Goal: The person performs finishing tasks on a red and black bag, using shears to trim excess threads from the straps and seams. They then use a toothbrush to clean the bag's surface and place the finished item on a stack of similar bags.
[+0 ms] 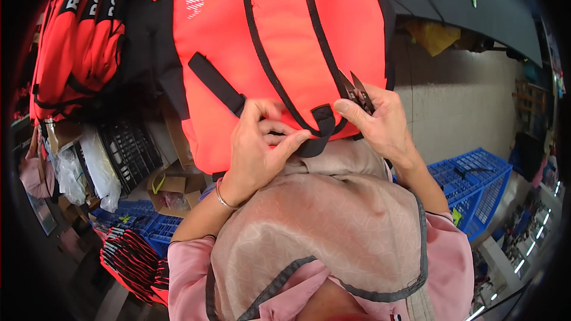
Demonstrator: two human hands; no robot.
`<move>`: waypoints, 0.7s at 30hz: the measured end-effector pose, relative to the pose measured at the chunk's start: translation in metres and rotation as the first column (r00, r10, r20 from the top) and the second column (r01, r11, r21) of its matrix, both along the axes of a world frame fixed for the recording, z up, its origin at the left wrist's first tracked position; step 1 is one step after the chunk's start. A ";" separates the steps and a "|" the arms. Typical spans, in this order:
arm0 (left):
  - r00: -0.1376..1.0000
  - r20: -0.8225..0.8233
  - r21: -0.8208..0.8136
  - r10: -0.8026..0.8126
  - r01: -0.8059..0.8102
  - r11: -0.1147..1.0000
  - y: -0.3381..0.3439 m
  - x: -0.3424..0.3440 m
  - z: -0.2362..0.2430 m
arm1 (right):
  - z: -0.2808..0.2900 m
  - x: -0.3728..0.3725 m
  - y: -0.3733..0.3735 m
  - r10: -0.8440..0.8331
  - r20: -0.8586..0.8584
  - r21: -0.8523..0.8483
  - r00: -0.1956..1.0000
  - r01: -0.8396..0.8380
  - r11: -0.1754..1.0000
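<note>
A bright red-orange backpack (357,12) with black trim lies in front of me, its padded shoulder strap (279,30) running down toward me. My left hand (259,142) has thumb and fingers pinched on the strap's black-edged lower end, beside a black webbing tab (324,120). My right hand (382,128) grips dark scissors (363,95), blades pointing up, its thumb close to the tab at the strap's right side. A loose black strap (211,77) lies on the bag at left. A beige cover or apron (315,220) is over my chest below the bag.
More red backpacks (80,53) are stacked at upper left, above black crates (128,148). Blue plastic crates (470,184) stand low at right and left, with a cardboard box (175,193) at lower left. A dark work surface (476,0) extends at upper right over the floor (452,101).
</note>
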State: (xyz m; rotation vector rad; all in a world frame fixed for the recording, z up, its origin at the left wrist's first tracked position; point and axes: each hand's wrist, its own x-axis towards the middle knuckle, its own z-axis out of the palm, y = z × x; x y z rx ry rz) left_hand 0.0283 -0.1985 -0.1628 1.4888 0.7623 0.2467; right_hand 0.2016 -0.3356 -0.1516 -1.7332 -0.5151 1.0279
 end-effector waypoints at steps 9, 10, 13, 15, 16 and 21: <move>0.980 0.043 -0.242 -0.193 0.197 0.950 0.019 0.019 0.013 | 0.011 0.008 0.038 -0.013 0.063 0.104 0.998 0.006 0.995; 0.962 0.005 -0.098 -0.271 0.271 0.958 0.024 0.014 0.015 | 0.010 0.008 0.039 -0.022 0.063 0.106 0.998 0.015 0.994; 0.870 -0.342 0.190 -0.355 0.434 0.881 0.032 0.011 0.032 | 0.002 0.006 0.045 -0.018 0.080 0.086 0.997 0.011 0.996; 0.864 -0.411 0.227 -0.290 0.405 0.886 0.035 0.006 0.026 | -0.004 0.005 0.046 0.024 0.114 0.037 0.993 -0.029 0.999; 0.962 -0.214 0.299 -0.167 0.227 0.927 0.036 0.006 0.019 | -0.005 0.003 0.047 0.027 0.093 0.050 0.995 -0.032 0.998; 0.997 -0.011 0.088 -0.082 0.083 0.993 0.044 0.018 0.002 | -0.007 0.002 0.049 0.008 0.069 0.107 0.998 -0.016 0.994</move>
